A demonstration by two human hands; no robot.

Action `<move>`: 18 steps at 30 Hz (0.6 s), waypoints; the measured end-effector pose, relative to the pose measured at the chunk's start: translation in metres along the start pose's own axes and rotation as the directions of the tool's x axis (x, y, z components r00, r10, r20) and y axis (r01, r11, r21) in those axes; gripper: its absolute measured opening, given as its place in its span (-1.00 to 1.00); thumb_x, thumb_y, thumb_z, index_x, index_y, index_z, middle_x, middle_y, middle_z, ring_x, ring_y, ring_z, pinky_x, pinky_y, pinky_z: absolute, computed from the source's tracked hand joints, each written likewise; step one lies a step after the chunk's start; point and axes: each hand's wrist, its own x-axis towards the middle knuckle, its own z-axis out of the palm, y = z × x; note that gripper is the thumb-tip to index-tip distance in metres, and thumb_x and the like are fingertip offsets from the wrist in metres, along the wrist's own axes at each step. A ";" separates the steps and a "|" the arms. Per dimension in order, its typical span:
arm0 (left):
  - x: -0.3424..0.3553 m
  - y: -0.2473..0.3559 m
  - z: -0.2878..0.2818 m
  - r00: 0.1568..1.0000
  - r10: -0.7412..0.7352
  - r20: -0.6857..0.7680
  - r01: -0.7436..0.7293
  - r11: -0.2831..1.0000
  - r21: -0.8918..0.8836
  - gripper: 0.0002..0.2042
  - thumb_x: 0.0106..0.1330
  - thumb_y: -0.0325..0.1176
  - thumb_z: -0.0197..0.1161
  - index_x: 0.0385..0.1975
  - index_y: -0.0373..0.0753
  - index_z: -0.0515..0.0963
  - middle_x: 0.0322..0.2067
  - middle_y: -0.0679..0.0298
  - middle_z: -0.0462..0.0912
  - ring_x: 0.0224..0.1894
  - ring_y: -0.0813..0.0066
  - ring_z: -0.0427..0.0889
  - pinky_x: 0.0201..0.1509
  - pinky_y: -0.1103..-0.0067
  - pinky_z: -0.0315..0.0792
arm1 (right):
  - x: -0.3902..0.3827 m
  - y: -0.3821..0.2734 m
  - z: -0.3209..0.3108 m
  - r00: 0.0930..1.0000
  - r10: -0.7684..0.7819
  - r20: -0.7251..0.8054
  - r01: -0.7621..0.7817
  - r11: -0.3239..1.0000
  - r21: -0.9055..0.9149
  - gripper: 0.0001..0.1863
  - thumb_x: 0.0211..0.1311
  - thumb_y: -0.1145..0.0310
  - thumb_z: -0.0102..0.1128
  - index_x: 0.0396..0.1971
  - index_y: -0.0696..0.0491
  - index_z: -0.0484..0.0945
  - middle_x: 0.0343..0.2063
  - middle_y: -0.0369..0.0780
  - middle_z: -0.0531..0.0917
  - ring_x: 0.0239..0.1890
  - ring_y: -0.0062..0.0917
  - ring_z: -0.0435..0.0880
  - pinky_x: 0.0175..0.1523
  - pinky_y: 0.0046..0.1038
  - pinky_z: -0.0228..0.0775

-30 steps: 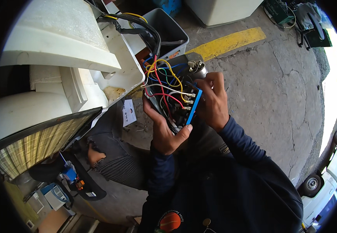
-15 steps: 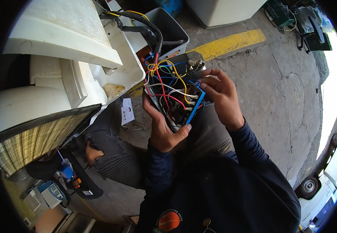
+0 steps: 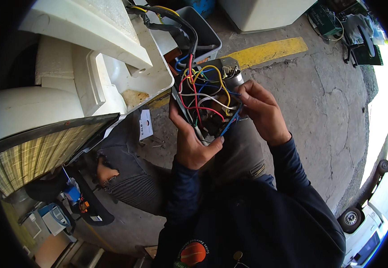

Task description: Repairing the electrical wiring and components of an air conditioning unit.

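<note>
An open grey metal electrical control box is held over my lap, full of red, yellow, white and blue wires. My left hand is closed round its lower left side, thumb at the near edge. A blue-edged circuit board lies tilted along the right side of the box, with several wires running to it. My right hand pinches a blue wire beside the board's upper end; the fingertips partly hide its end. Just above those fingers sits a silver cylinder, likely a capacitor.
A thick black cable bundle ties the box to a white appliance housing on the left. Behind stands a grey bin. A finned coil panel lies at left, with a black tool bag below it.
The control box has shifted slightly right and up in view. The blue-edged board has tipped to a narrower angle. My right hand has moved a little right, drawing the blue wire straighter.
</note>
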 end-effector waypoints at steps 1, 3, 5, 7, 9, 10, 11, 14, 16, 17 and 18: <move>0.000 0.002 0.001 1.000 -0.010 -0.007 0.010 1.000 0.004 0.20 -0.12 -0.52 0.36 0.58 -0.20 -0.28 0.44 -0.19 0.15 0.34 -0.09 0.43 0.42 0.20 0.42 | -0.002 0.004 -0.001 0.998 -0.050 0.032 0.050 0.999 -0.016 -0.85 0.52 0.49 0.21 0.00 0.12 0.54 -0.14 -0.25 0.63 -0.23 -0.60 0.59 -0.11 -0.56 0.47; 0.001 0.004 0.003 1.000 -0.023 -0.019 0.023 1.000 0.007 0.20 -0.11 -0.52 0.37 0.58 -0.20 -0.27 0.43 -0.19 0.15 0.34 -0.09 0.43 0.42 0.20 0.42 | -0.007 0.009 0.001 0.993 -0.094 0.069 0.097 0.995 -0.032 -0.85 0.53 0.49 0.21 0.00 0.12 0.53 -0.13 -0.24 0.62 -0.21 -0.60 0.59 -0.09 -0.55 0.48; 0.003 0.007 0.006 0.999 -0.008 -0.050 0.010 1.000 0.029 0.19 -0.07 -0.54 0.37 0.58 -0.22 -0.29 0.46 -0.21 0.13 0.37 -0.10 0.41 0.45 0.17 0.39 | -0.012 0.013 0.015 0.984 -0.181 0.000 0.179 0.976 -0.120 -0.84 0.52 0.52 0.19 0.01 0.14 0.51 -0.14 -0.23 0.61 -0.24 -0.60 0.58 -0.11 -0.55 0.49; 0.004 0.010 0.008 0.997 0.007 -0.078 -0.003 0.999 0.050 0.18 -0.03 -0.57 0.38 0.59 -0.24 -0.31 0.48 -0.23 0.11 0.40 -0.12 0.39 0.48 0.15 0.36 | -0.013 0.016 0.025 0.960 -0.272 -0.061 0.254 0.943 -0.214 -0.82 0.51 0.55 0.17 0.03 0.15 0.49 -0.14 -0.22 0.60 -0.26 -0.60 0.57 -0.13 -0.55 0.50; 0.005 0.016 0.010 0.996 -0.001 -0.090 0.001 1.000 -0.001 0.15 -0.02 -0.55 0.37 0.59 -0.23 -0.27 0.47 -0.20 0.13 0.38 -0.09 0.40 0.47 0.18 0.36 | -0.011 0.017 0.026 0.950 -0.303 -0.079 0.272 0.923 -0.272 -0.81 0.50 0.57 0.16 0.04 0.16 0.48 -0.14 -0.22 0.60 -0.28 -0.60 0.57 -0.14 -0.55 0.50; 0.005 0.019 0.011 0.995 -0.007 -0.102 0.002 0.999 -0.050 0.13 -0.01 -0.54 0.36 0.59 -0.22 -0.23 0.46 -0.17 0.15 0.37 -0.06 0.41 0.46 0.21 0.35 | -0.009 0.017 0.026 0.937 -0.335 -0.095 0.288 0.900 -0.328 -0.79 0.48 0.59 0.16 0.04 0.17 0.48 -0.14 -0.21 0.61 -0.29 -0.60 0.57 -0.16 -0.55 0.51; 0.006 0.021 0.012 0.994 -0.015 -0.112 0.003 0.995 -0.099 0.10 0.01 -0.52 0.35 0.59 -0.22 -0.19 0.46 -0.15 0.18 0.36 -0.03 0.42 0.46 0.23 0.35 | -0.007 0.017 0.025 0.924 -0.367 -0.109 0.302 0.873 -0.382 -0.77 0.46 0.61 0.16 0.05 0.17 0.47 -0.15 -0.20 0.61 -0.30 -0.60 0.57 -0.17 -0.55 0.51; 0.006 0.017 0.009 0.988 -0.037 -0.147 0.010 0.984 -0.177 0.07 0.01 -0.52 0.33 0.59 -0.22 -0.14 0.46 -0.12 0.19 0.37 -0.01 0.40 0.47 0.24 0.33 | 0.000 0.014 0.027 0.913 -0.387 -0.129 0.296 0.846 -0.445 -0.74 0.42 0.64 0.16 0.06 0.18 0.47 -0.14 -0.19 0.61 -0.32 -0.60 0.57 -0.21 -0.55 0.51; 0.007 0.007 0.003 0.979 -0.066 -0.192 0.018 0.971 -0.238 0.07 0.01 -0.55 0.29 0.61 -0.23 -0.14 0.48 -0.12 0.17 0.42 -0.04 0.36 0.51 0.18 0.29 | 0.005 0.009 0.031 0.919 -0.365 -0.147 0.262 0.847 -0.462 -0.72 0.37 0.66 0.18 0.04 0.17 0.49 -0.13 -0.18 0.61 -0.34 -0.60 0.57 -0.26 -0.57 0.50; 0.007 0.003 0.000 0.974 -0.081 -0.213 0.021 0.963 -0.268 0.07 0.01 -0.57 0.27 0.62 -0.23 -0.14 0.49 -0.12 0.16 0.45 -0.06 0.33 0.53 0.15 0.27 | 0.006 0.007 0.032 0.922 -0.354 -0.156 0.245 0.847 -0.471 -0.70 0.34 0.67 0.19 0.04 0.17 0.49 -0.12 -0.18 0.61 -0.35 -0.60 0.57 -0.29 -0.57 0.49; 0.006 0.000 -0.003 0.973 -0.082 -0.214 0.021 0.963 -0.270 0.07 0.01 -0.57 0.27 0.62 -0.23 -0.14 0.49 -0.12 0.16 0.45 -0.06 0.33 0.53 0.15 0.27 | 0.007 0.004 0.033 0.923 -0.353 -0.156 0.244 0.847 -0.472 -0.70 0.34 0.67 0.19 0.04 0.17 0.49 -0.12 -0.18 0.61 -0.35 -0.60 0.57 -0.29 -0.57 0.49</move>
